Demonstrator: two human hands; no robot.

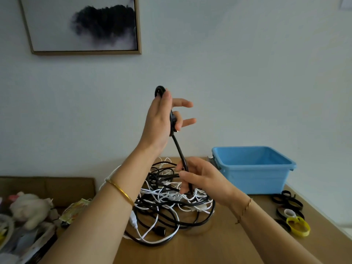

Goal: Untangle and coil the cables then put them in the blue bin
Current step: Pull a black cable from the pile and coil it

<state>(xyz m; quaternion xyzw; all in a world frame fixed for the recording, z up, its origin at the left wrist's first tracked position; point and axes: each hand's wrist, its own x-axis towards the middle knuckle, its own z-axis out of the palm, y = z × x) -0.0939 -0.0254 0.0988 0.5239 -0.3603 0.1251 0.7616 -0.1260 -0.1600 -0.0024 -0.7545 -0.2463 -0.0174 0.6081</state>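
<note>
Blue bin (254, 178): upright on table (190, 248), far R end, by the wall. Inner walls in view, floor hidden behind front wall, so contents can't be told.

Cable tangle (167, 204): just L of bin, on tabletop, black & white leads knotted together, outside the bin.

L hand (162, 119): raised well above & L of bin, thumb + curled fingers clamped on black cable (180, 149), two fingers out straight, small black loop poking up past thumb.

R hand (202, 178): just L of bin's near corner, right over tangle, fingers wrapped round same black cable lower down. Taut between the two hands.

Black strap loops (286, 200), white ring (289, 213), yellow ring (298, 226): on table in front of bin, toward its R side.

Cardboard box (47, 185): far L of bin, w/ plush toy (28, 208) + other bits too blurred to name inside.
</note>
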